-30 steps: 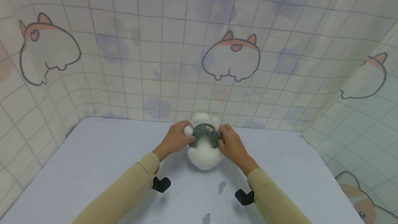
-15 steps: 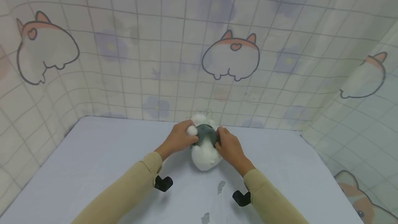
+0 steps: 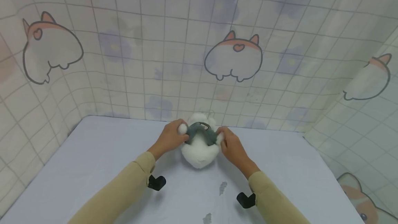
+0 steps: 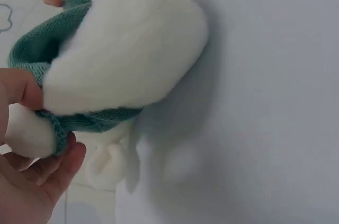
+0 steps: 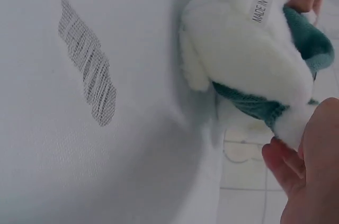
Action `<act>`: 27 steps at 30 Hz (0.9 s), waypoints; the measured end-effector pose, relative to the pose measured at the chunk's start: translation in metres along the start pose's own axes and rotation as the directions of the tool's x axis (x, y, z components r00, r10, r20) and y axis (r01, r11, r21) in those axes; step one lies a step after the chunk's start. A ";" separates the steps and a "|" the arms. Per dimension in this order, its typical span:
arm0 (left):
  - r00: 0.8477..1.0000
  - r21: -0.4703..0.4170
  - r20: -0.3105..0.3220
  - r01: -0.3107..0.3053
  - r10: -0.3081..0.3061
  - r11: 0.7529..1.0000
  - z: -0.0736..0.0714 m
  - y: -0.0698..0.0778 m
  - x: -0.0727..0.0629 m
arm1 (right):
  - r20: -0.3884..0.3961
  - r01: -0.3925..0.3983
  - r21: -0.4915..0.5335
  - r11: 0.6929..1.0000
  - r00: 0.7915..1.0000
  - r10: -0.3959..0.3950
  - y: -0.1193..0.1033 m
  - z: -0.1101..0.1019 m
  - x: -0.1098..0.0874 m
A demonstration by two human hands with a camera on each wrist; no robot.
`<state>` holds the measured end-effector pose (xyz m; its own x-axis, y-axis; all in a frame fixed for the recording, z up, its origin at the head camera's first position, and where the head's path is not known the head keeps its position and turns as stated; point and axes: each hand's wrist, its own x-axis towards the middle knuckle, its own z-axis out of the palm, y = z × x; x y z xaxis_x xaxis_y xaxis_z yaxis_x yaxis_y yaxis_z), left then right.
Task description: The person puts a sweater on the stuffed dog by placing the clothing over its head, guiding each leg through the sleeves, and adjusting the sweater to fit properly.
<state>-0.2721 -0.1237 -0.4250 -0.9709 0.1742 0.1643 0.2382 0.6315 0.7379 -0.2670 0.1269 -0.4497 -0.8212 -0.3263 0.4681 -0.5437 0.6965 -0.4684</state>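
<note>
A white plush toy (image 3: 200,153) wears a green knitted sweater (image 3: 192,130), which is bunched up high on its body. The left hand (image 3: 169,137) grips one sleeve, with a round white paw (image 4: 30,131) poking out past the cuff in the left wrist view. On the other side, the right hand (image 3: 232,144) holds the second paw (image 3: 220,137). The right wrist view shows this hand's fingers (image 5: 288,166) around the white limb, just beyond the green cuff (image 5: 274,117). Printed lettering shows on the toy's white fabric. Its face is hidden.
The toy is near the far edge of a white-covered table (image 3: 102,168). Behind it hangs a grid-patterned cloth (image 3: 168,44) with corgi drawings. Grey worn patches (image 5: 87,62) mark the table cover. A black wrist mount (image 3: 157,183) projects below each forearm.
The toy shifts slightly right, then back left with the left hand. At the right hand, a white paw now shows that was not visible before. The sweater's label is in sight again.
</note>
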 end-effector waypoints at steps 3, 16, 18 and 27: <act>1.000 -0.005 -0.002 -0.025 0.025 1.000 -0.009 -0.006 -0.003 | 0.062 -0.164 0.161 0.973 0.986 0.156 -0.001 0.000 0.003; 0.991 0.094 0.040 -0.130 0.127 0.987 -0.013 -0.010 -0.017 | 0.370 -0.567 0.398 0.721 0.818 0.439 -0.007 0.029 0.006; 0.989 0.125 0.064 -0.140 0.133 0.982 -0.012 -0.008 -0.021 | 0.402 -0.586 0.384 0.713 0.802 0.443 -0.012 0.034 0.008; 0.986 0.211 0.066 -0.161 0.150 0.964 -0.011 -0.007 -0.033 | 0.463 -0.615 0.411 0.673 0.777 0.427 -0.028 0.052 0.014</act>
<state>-0.2422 -0.1427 -0.4283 -0.9204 0.3163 0.2298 0.3910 0.7402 0.5470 -0.2725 0.0694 -0.4686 -0.9501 -0.2521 -0.1835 0.0681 0.4062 -0.9112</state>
